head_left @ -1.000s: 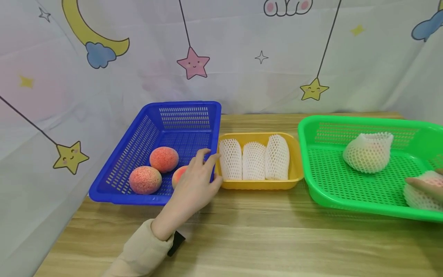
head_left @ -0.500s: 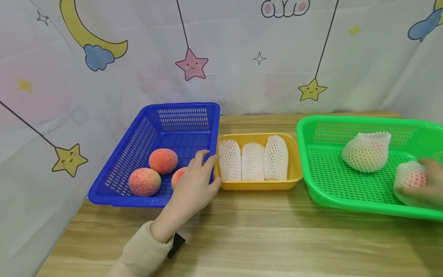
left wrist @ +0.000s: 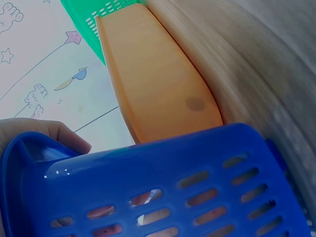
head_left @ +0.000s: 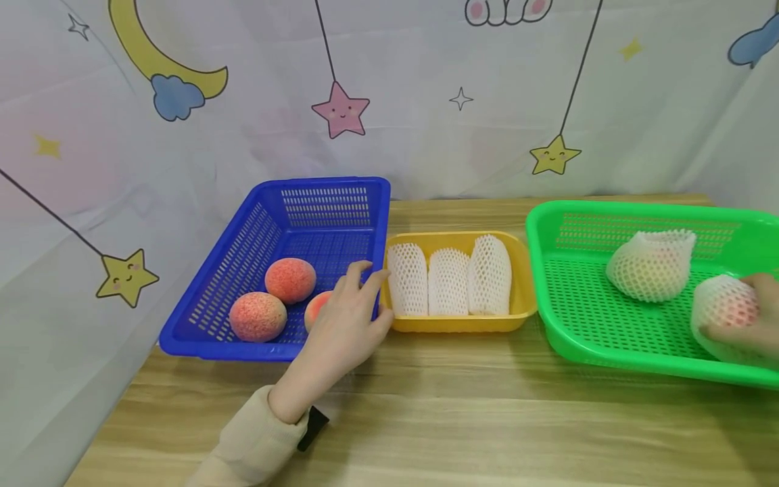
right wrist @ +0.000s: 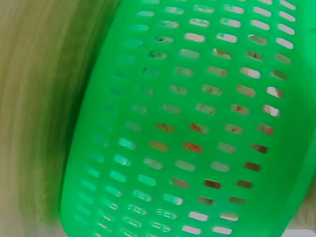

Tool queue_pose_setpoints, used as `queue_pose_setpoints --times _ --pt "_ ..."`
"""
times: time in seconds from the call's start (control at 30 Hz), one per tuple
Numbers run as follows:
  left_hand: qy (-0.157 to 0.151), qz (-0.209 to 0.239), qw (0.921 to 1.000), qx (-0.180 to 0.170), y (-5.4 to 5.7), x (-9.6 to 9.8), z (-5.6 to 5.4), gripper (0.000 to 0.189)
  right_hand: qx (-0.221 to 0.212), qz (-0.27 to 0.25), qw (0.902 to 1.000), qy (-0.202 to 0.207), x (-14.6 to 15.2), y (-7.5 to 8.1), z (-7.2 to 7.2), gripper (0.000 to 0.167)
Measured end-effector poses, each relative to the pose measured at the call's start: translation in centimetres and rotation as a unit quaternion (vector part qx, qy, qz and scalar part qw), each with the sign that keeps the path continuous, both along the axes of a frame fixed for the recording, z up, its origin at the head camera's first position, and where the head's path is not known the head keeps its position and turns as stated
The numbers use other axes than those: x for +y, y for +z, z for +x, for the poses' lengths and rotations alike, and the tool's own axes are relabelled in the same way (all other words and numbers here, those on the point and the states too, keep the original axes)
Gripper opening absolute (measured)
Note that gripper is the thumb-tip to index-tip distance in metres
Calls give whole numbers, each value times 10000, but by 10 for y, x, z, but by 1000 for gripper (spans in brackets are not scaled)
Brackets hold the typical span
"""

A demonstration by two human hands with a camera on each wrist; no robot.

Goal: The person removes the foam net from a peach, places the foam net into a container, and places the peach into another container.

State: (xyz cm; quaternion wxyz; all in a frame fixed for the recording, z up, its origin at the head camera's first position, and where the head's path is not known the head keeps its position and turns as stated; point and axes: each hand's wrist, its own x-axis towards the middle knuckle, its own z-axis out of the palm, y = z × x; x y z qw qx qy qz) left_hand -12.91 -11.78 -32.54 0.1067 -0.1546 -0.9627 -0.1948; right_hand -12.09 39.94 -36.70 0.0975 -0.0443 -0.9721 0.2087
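Note:
In the head view, my left hand rests at the right rim of the blue basket, its bent fingers over the edge. In the left wrist view, a finger or thumb hooks past that rim. Beneath the hand, one peach is partly hidden; two more peaches lie beside it. At the right edge, my right hand holds a peach in a white foam net, low inside the green basket. Another netted peach sits behind it.
Between the baskets stands a yellow tray with three white foam net sleeves. Everything is on a wood-grain table before a patterned cloth. The green basket's slotted wall fills much of the right wrist view.
My right hand has shifted the netted peach a little left and up within the green basket, with slight motion lately. The left hand has stayed at the blue rim.

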Motion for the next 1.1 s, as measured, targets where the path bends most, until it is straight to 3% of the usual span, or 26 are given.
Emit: queue_pose_setpoints --times 0.13,0.27,0.63,0.97,1.1 --pt "40 -23 9999 -166 0 0 -1 51 173 -66 9998 -96 -4 4 0 83" --pt "44 -30 9997 -232 1 1 -2 51 420 -351 9985 68 -11 9 2 84" --pt "1 17 10000 -98 0 1 -1 50 928 -871 9911 394 -37 24 5 78" --pt "4 26 10000 -78 1 0 0 50 582 -802 9936 536 -60 42 5 81" --pt "29 34 9999 -122 1 0 1 50 198 -640 9968 443 -67 47 2 84"
